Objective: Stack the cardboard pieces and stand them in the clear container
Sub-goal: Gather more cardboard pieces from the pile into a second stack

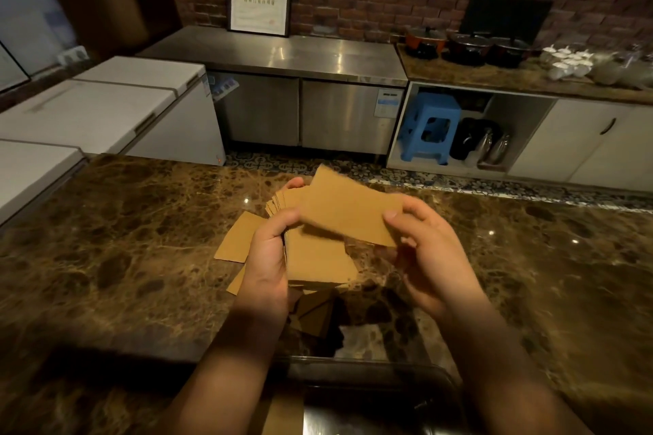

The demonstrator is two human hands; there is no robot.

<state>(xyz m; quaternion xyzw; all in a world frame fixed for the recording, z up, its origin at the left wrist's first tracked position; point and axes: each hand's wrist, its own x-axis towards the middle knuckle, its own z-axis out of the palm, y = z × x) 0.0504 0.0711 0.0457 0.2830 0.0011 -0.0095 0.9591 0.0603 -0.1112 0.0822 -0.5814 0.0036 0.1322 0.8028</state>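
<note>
My left hand (268, 251) grips a stack of brown cardboard pieces (282, 203) above the marble counter, fingers curled round its edge. My right hand (424, 251) pinches one cardboard piece (349, 214) by its right end and holds it over the stack. Several loose cardboard pieces (318, 258) lie on the counter under my hands; one (238, 238) sticks out to the left. The clear container (371, 385) sits at the counter's near edge between my forearms, partly hidden, with a cardboard piece (282, 413) showing in it.
The brown marble counter (123, 240) stretches left and right of my hands. Beyond it are white chest freezers (106, 109), a steel worktop (282, 56), a blue stool (429, 127) and pots (466, 46) on a far counter.
</note>
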